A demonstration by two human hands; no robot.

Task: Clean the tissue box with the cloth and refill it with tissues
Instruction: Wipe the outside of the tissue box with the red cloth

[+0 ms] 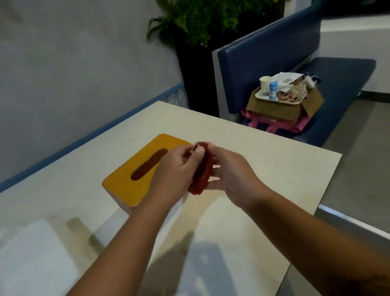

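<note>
A yellow-topped tissue box (134, 176) with a long oval slot stands on the cream table (276, 170), left of centre. Just to its right, above the table, both my hands hold a folded red cloth (204, 171). My left hand (179, 171) pinches the cloth's upper edge between thumb and fingers and partly covers the box's right side. My right hand (230, 170) grips the cloth from the right, fingers curled under it. No tissues are visible.
A blue bench (275, 48) stands beyond the table's far right edge, carrying a cardboard box (288, 105) of cups and wrappers on a pink bag. A tall dark planter (195, 74) with ferns stands in the corner. A grey wall runs along the left.
</note>
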